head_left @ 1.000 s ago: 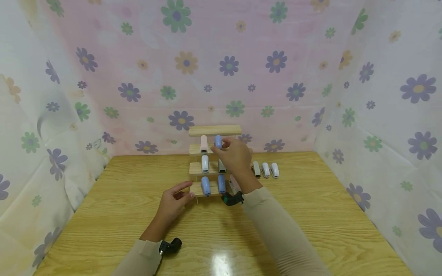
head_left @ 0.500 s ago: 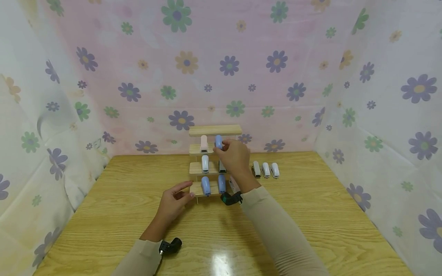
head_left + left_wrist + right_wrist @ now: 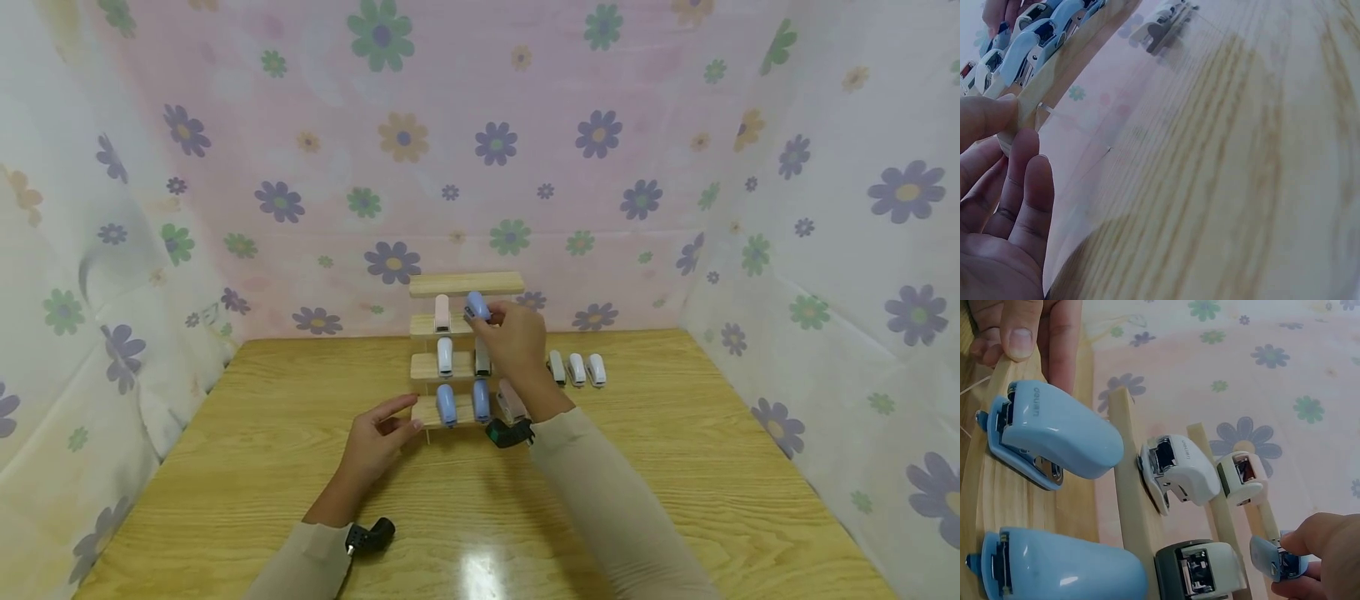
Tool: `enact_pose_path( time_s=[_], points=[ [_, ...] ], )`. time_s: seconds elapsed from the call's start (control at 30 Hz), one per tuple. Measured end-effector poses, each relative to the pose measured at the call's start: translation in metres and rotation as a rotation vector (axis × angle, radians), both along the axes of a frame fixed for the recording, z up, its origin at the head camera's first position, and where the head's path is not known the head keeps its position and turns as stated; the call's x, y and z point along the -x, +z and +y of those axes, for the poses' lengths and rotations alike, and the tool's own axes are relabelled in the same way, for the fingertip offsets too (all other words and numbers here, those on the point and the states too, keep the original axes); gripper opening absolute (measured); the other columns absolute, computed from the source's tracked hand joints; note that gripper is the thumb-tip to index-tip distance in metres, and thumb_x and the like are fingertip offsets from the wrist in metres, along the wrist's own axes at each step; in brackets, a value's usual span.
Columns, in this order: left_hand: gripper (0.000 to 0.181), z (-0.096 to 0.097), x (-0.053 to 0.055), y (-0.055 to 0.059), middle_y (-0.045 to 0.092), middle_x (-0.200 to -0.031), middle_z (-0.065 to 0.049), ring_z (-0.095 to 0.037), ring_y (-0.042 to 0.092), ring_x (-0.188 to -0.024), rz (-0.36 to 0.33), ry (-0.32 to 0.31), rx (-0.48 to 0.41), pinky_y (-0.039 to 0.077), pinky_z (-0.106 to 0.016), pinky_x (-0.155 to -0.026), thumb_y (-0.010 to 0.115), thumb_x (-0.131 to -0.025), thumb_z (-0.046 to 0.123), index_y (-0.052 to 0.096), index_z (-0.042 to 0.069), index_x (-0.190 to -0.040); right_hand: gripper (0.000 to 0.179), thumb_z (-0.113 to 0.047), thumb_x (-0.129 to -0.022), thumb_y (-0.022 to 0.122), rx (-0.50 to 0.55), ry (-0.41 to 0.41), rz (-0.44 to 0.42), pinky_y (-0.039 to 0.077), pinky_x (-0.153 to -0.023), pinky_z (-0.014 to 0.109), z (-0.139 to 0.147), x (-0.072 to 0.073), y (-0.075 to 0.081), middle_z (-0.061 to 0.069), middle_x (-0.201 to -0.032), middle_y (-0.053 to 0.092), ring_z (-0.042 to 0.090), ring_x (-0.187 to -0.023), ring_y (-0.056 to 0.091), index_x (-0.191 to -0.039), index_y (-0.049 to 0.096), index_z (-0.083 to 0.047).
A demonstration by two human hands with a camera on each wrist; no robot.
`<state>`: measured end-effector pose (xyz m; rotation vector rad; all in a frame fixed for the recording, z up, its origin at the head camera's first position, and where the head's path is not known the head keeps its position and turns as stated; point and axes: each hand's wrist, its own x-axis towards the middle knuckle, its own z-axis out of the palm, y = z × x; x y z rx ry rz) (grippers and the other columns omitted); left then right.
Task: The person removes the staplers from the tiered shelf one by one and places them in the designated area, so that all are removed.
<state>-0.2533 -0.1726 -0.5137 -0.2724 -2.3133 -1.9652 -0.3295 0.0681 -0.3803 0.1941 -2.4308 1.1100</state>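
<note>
A tiered wooden display rack [image 3: 467,284] holds small staplers on its steps. My left hand [image 3: 377,437] pinches the left end of its lowest step, thumb on top and fingers [image 3: 1027,159] below, as the left wrist view shows. At the third step up, my right hand [image 3: 513,337] pinches a blue stapler [image 3: 477,305] between thumb and fingers; it tilts in the head view. To its left stands a pink stapler [image 3: 442,312]. A white stapler [image 3: 446,355] and a grey stapler [image 3: 1200,570] sit one step lower. Two blue staplers [image 3: 1063,431] rest on the lowest step.
Right of the rack, a grey stapler [image 3: 556,367] and two white staplers [image 3: 587,369] stand in a row on the wooden table [image 3: 660,467]. Another pinkish stapler [image 3: 512,402] lies by the rack's lower right, partly behind my right wrist. Flowered cloth [image 3: 450,125] encloses the back and sides.
The blue stapler in my right hand has gone from upright to tilted, turning slightly on the third step. My left hand keeps its hold on the rack.
</note>
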Motion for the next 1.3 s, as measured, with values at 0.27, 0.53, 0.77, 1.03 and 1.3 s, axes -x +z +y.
enact_pose_path(
  time_s=[0.27, 0.53, 0.77, 1.03, 1.3],
  points=[
    [0.042, 0.000, 0.000, 0.000, 0.064, -0.143, -0.010, -0.009, 0.070, -0.096, 0.011, 0.001, 0.007, 0.057, -0.020, -0.073, 0.079, -0.093, 0.014, 0.071, 0.012, -0.134, 0.029, -0.037, -0.090, 0.082, 0.050, 0.020, 0.044, 0.059, -0.073, 0.038, 0.013, -0.010, 0.003, 0.000, -0.092, 0.081, 0.019, -0.092, 0.073, -0.110, 0.081, -0.015],
    [0.044, 0.001, 0.002, 0.000, 0.063, -0.143, -0.014, -0.009, 0.070, -0.095, 0.023, -0.011, 0.000, 0.057, -0.020, -0.073, 0.079, -0.093, 0.014, 0.069, 0.007, -0.135, 0.031, -0.028, -0.093, 0.079, 0.061, -0.002, 0.066, 0.062, -0.061, 0.033, 0.031, -0.017, 0.001, 0.010, -0.099, 0.080, 0.021, -0.083, 0.078, -0.115, 0.079, -0.007],
    [0.043, 0.000, 0.000, 0.001, 0.064, -0.142, -0.012, -0.012, 0.069, -0.096, 0.003, -0.008, -0.005, 0.056, -0.019, -0.072, 0.080, -0.092, 0.015, 0.070, 0.010, -0.134, 0.033, -0.034, -0.093, 0.078, 0.066, -0.013, 0.068, 0.060, -0.063, 0.036, 0.051, -0.023, -0.003, 0.004, -0.102, 0.080, 0.021, -0.093, 0.075, -0.118, 0.079, -0.012],
    [0.043, 0.000, 0.001, 0.001, 0.065, -0.141, -0.010, -0.009, 0.070, -0.094, 0.006, 0.006, 0.008, 0.057, -0.020, -0.072, 0.080, -0.092, 0.013, 0.071, 0.011, -0.134, 0.031, -0.032, -0.091, 0.081, 0.054, -0.051, 0.127, 0.057, -0.072, 0.038, 0.076, -0.027, -0.015, 0.002, -0.098, 0.080, 0.020, -0.092, 0.073, -0.114, 0.079, -0.012],
    [0.043, -0.001, 0.003, -0.003, 0.064, -0.142, -0.008, -0.010, 0.070, -0.093, 0.003, -0.007, 0.002, 0.056, -0.020, -0.071, 0.081, -0.092, 0.016, 0.071, 0.013, -0.134, 0.030, -0.028, -0.094, 0.079, 0.025, -0.096, 0.142, 0.058, -0.064, 0.039, 0.101, -0.035, -0.027, 0.007, -0.100, 0.080, 0.028, -0.094, 0.073, -0.116, 0.079, -0.009]
  ],
)
